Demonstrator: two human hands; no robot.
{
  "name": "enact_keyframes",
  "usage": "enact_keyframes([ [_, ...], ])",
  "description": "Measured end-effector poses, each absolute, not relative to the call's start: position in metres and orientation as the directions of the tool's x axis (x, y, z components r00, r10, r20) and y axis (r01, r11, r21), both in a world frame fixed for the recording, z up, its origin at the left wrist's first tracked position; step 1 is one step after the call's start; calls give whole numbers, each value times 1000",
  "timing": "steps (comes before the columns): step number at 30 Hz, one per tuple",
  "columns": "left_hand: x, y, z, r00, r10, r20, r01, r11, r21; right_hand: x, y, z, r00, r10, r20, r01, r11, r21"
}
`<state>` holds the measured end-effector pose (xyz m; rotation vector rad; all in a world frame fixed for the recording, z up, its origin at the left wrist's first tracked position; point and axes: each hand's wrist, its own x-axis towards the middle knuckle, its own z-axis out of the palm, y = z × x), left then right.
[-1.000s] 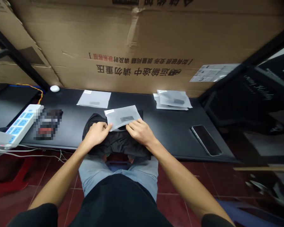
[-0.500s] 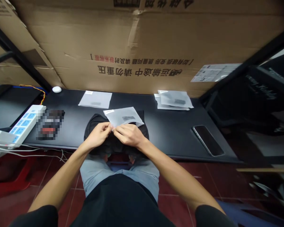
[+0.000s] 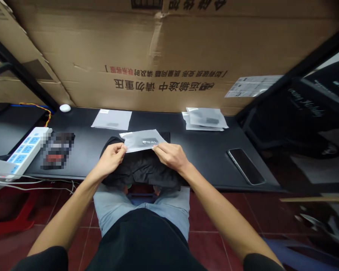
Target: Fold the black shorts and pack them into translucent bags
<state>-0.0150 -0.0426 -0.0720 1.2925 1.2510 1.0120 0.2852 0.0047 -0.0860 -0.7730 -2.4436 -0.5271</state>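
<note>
A frosted plastic bag (image 3: 139,138) with a dark printed patch is stretched between my two hands. My left hand (image 3: 113,158) pinches its near left corner. At the near right part of its edge, my right hand (image 3: 172,155) has its fingers closed on the same bag. Under the bag and hands lies a bunched black cloth (image 3: 141,169), partly on the table edge and over my lap. Another frosted bag (image 3: 113,118) rests flat farther left, and a small stack of similar bags (image 3: 206,118) sits at the back right.
The black table (image 3: 203,158) meets a large cardboard sheet (image 3: 164,49) at its back. A phone (image 3: 246,166) lies on the right. On the left are a white power strip (image 3: 25,150) with cables, a blurred-out item (image 3: 58,149) and a small white case (image 3: 65,108).
My hands have moved apart, the right one to the right along the bag's near edge. The bag now looks pulled straighter, and its printed patch shows a white mark.
</note>
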Motion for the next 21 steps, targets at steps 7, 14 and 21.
enact_keyframes([
  [7,-12,-42,-51,117,993,-23,11,22,1000,333,7,-75,-621,576,532,715,695,82],
  [14,43,-35,-23,360,919,163,35,-188,981,288,5,-60,-606,643,468,568,762,-310],
  [21,13,-43,-60,542,832,118,667,-511,543,387,70,-18,-270,767,582,823,497,-274],
])
